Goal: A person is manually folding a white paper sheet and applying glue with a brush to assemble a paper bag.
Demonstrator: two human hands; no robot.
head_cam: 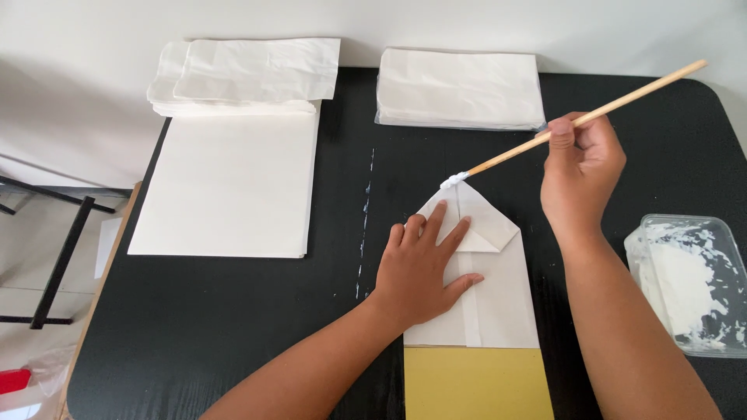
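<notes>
My left hand [424,268] lies flat, fingers spread, on a folded white paper piece [502,299] with a pointed top flap. That piece rests partly on a yellow board [475,385] at the table's near edge. My right hand [580,175] grips a long wooden stick [622,97]. The stick's white, paste-covered tip [453,181] touches the peak of the folded paper, just beyond my left fingertips.
A clear plastic tray [689,284] of white paste sits at the right. A stack of large white sheets [229,187] lies at left, with folded white bags [249,74] behind it and another pile of bags [459,89] at the back centre. A dried paste line [364,225] marks the black table [202,334].
</notes>
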